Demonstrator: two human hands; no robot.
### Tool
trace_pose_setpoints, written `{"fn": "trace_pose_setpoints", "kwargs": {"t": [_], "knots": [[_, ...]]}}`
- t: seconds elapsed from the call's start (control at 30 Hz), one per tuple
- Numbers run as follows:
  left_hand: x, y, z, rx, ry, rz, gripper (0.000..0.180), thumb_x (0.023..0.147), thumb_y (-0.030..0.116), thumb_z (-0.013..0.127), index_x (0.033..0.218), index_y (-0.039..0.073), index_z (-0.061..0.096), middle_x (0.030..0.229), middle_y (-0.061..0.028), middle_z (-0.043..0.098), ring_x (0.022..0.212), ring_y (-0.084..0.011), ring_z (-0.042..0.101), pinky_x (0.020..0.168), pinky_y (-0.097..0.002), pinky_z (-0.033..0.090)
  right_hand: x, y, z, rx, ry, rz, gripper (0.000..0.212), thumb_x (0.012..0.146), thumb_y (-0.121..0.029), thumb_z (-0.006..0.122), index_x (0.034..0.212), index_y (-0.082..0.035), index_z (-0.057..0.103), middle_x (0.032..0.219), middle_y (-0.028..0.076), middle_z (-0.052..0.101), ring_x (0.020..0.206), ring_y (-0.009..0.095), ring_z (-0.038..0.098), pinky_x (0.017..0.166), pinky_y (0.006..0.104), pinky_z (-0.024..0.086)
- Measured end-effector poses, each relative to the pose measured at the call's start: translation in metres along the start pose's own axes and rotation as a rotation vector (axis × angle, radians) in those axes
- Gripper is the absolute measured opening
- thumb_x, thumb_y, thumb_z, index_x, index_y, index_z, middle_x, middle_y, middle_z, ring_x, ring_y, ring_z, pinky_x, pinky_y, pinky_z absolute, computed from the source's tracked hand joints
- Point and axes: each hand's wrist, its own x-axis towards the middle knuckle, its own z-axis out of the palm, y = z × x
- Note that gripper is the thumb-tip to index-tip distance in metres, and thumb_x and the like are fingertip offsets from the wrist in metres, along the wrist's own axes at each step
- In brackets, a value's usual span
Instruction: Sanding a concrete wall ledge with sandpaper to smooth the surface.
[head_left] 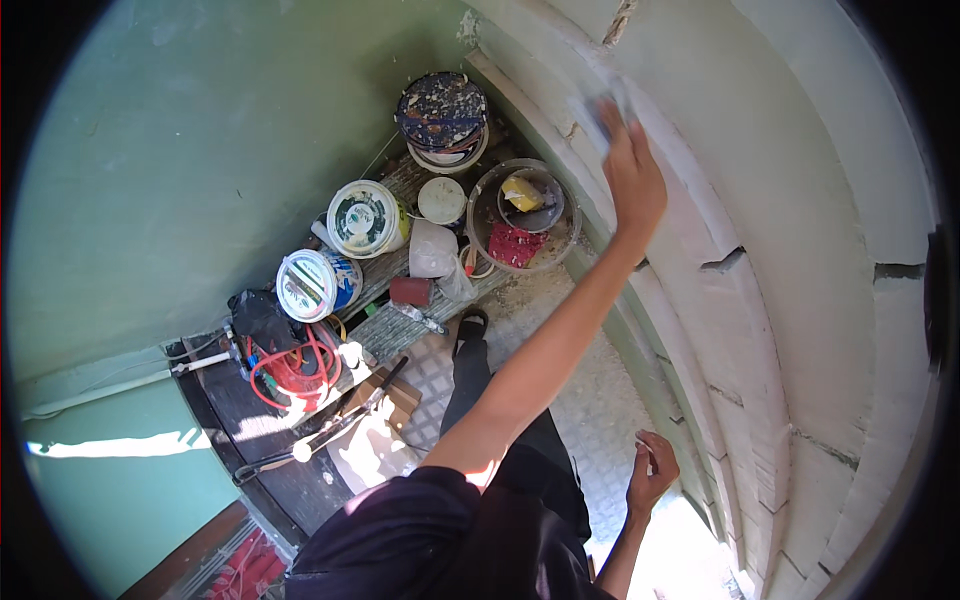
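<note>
"Where's the flat greyish object (588, 120)?"
"At the fingertips of the left hand (636, 185), up by the pale wall (810, 340). The fingers grip it; motion blurs its shape."
"And the right hand (652, 476)?"
"Lower, well apart from it, near the wall's foot. Fingers curled; I can't tell whether they pinch anything."

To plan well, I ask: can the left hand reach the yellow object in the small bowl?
Probably yes: the yellow object lies in an uncovered bowl, nothing over it, though the left hand holds a blurred tool at the wall.
</note>
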Motion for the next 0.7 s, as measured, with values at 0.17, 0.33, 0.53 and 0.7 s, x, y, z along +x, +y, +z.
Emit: {"fn": "trace_pose_setpoints", "kwargs": {"t": [0.17,0.33,0.53,0.7], "knots": [[0.043,0.010,-0.028,-0.189,-0.393,-0.486,0.053,0.111,0.025,0.038,0.147,-0.015,0.036,0.099,-0.0321,0.065,0.092,-0.0365,0.065,0.091,-0.0423,0.049,0.001,-0.005,0.007,0.036,0.037,-0.041,0.016,0.092,-0.002,0.063,0.102,0.001,0.074,0.105,0.015,0.072,0.096,0.023,0.069,0.079,0.0311,0.058],[0.012,-0.027,0.002,0.173,0.135,0.228,0.053,0.111,0.025,0.038,0.148,-0.014,0.036,0.085,-0.0237,0.065,0.075,-0.0327,0.058,0.080,-0.0430,0.050,0.006,-0.018,0.021,0.013,-0.061,-0.030,0.019,0.089,0.001,0.062,0.103,0.000,0.075,0.103,0.016,0.074,0.096,0.026,0.071,0.075,0.0304,0.057],[0.064,0.012,-0.039,-0.452,-0.450,-0.651,0.050,0.110,0.022,0.038,0.141,-0.017,0.042,0.158,-0.0340,0.028,0.152,-0.0385,0.023,0.124,-0.0415,0.021,-0.012,-0.008,0.018,0.065,0.026,0.102,0.022,0.088,0.003,0.061,0.104,0.000,0.075,0.105,0.015,0.073,0.098,0.026,0.071,0.075,0.0318,0.058],[0.065,-0.010,-0.008,-0.256,-0.125,-0.253,0.052,0.110,0.028,0.039,0.138,-0.015,0.048,0.151,-0.0331,0.042,0.143,-0.0412,0.041,0.119,-0.0405,0.031,-0.006,-0.015,0.027,0.007,-0.104,0.065,0.023,0.088,0.004,0.061,0.105,-0.001,0.075,0.107,0.015,0.073,0.100,0.025,0.071,0.077,0.0322,0.060]]}}
